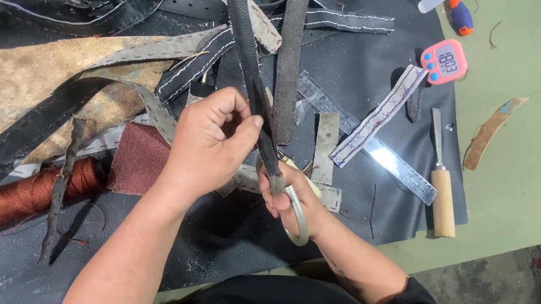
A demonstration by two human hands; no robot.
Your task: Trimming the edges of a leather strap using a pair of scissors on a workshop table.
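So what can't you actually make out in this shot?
- Scissors blades: in the head view they merge with the dark strap, so whether they are open is unclear.
- Left hand fingertips: curled behind the strap.
- Right hand palm: hidden by the scissor handles.
- Strap's far end: cut off by the top edge.
- Thread spool: partly covered by leather scraps.

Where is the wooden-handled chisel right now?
In the head view, the chisel lies on the right edge of the black mat, just right of the clear ruler and below the pink timer.
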